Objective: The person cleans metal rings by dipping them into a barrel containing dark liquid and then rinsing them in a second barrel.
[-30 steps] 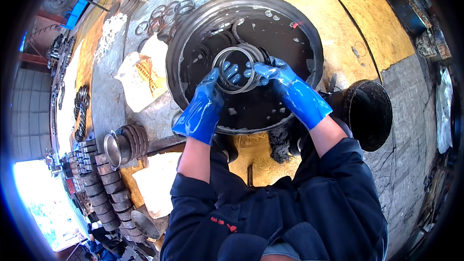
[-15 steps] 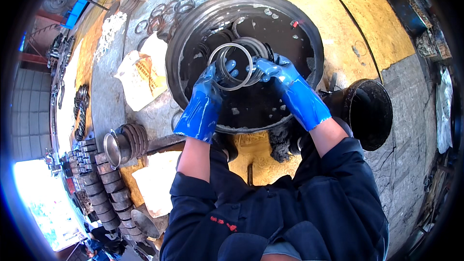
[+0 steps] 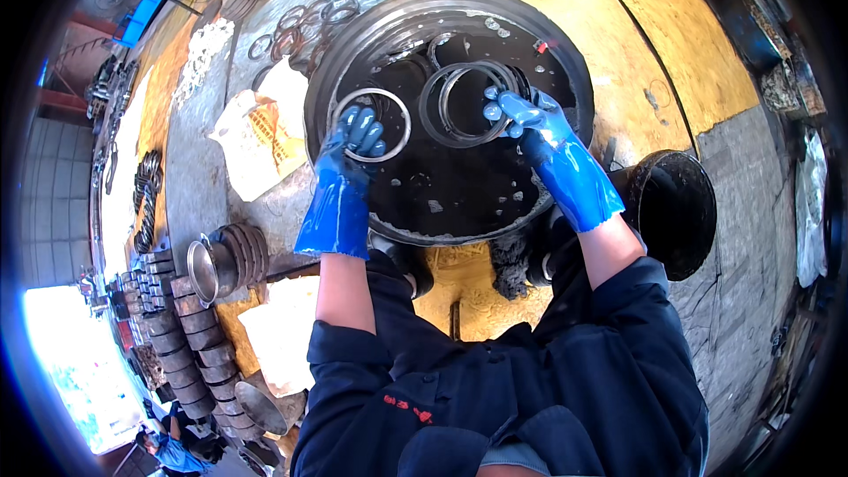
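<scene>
Both my hands wear long blue rubber gloves, wet and shiny. My left hand (image 3: 352, 137) grips a single light metal ring (image 3: 407, 126), its fingers passing through the ring's opening. A small stack of metal rings (image 3: 433, 106) is in my right hand (image 3: 521, 115), pinched at its right side. Both hands are over a wide round tub (image 3: 579, 79) of dark liquid, with pale scraps floating on it. More rings (image 3: 433, 49) lie partly sunk at the tub's far side.
An open black bucket (image 3: 671, 212) lies tipped right of the tub. To the left are a white sack (image 3: 256, 150), loose rings (image 3: 309, 18) and a row of ring stacks (image 3: 190, 344). A metal cup-shaped part (image 3: 208, 272) is nearby. Another person (image 3: 177, 450) is at the lower left.
My hands have moved apart. The single ring has gone left with my left hand, away from the stack, which stays in my right hand and has shifted slightly right.
</scene>
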`<move>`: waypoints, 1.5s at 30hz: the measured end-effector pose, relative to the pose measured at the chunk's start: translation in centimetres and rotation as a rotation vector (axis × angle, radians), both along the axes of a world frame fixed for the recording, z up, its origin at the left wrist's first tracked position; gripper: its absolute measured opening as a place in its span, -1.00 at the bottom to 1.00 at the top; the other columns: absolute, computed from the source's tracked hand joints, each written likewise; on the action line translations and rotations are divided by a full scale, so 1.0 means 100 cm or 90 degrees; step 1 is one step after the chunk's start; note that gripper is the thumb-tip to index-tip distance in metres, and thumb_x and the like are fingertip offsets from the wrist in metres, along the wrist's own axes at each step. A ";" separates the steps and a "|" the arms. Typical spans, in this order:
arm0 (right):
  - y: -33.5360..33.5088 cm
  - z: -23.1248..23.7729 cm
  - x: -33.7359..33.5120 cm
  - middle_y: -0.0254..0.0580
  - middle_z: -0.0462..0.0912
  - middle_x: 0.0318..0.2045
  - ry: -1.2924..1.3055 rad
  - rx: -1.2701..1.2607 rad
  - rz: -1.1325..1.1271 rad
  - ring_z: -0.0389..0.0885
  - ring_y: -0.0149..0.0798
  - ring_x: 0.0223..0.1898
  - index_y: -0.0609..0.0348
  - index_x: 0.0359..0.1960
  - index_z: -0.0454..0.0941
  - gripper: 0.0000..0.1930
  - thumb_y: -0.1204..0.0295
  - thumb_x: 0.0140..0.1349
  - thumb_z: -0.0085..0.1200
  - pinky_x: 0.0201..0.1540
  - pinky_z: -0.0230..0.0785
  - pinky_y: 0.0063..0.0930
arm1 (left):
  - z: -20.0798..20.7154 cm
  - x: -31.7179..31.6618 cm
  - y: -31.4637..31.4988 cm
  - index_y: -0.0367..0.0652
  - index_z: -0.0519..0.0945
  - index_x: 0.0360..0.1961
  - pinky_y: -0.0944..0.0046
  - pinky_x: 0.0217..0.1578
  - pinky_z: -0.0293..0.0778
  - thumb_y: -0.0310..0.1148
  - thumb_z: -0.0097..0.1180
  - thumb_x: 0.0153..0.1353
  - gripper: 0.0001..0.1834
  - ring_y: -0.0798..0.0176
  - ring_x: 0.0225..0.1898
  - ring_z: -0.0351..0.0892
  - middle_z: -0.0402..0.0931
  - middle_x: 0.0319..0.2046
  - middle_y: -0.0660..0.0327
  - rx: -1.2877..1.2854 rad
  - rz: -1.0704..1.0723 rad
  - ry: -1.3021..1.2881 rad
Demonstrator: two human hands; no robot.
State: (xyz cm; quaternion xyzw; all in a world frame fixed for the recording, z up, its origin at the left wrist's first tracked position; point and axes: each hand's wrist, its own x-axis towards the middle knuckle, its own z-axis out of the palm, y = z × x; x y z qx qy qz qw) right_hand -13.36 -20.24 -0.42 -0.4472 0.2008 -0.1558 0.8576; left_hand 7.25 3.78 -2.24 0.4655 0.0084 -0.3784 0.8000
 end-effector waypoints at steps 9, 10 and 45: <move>0.028 0.010 0.002 -0.30 0.65 -0.39 0.008 -0.073 0.180 0.52 -0.57 -0.46 0.25 -0.08 0.56 -0.66 0.26 0.22 0.15 -0.50 0.22 -0.82 | 0.009 -0.054 -0.037 -0.24 0.42 0.14 -0.08 -0.15 0.57 -0.11 -0.17 0.40 -0.53 -0.03 -0.10 0.61 0.55 -0.02 -0.01 0.006 -0.021 0.143; 0.029 0.009 0.002 -0.28 0.66 -0.37 0.010 -0.081 0.189 0.52 -0.54 -0.45 0.23 -0.06 0.56 -0.63 0.24 0.19 0.17 -0.47 0.24 -0.77 | 0.010 -0.055 -0.035 -0.25 0.42 0.14 -0.09 -0.14 0.57 -0.11 -0.17 0.40 -0.52 -0.04 -0.11 0.61 0.55 -0.03 -0.02 -0.032 -0.049 0.153; 0.042 -0.041 0.021 -0.32 0.64 -0.44 0.188 -0.238 0.041 0.51 -0.51 -0.45 0.23 -0.19 0.63 -0.75 0.33 0.19 0.17 -0.35 0.39 -0.56 | 0.030 -0.065 -0.031 -0.34 0.54 -0.06 0.22 -0.35 0.63 -0.31 0.05 0.30 -0.69 0.15 -0.40 0.66 0.63 -0.37 0.09 -0.055 -0.105 -0.005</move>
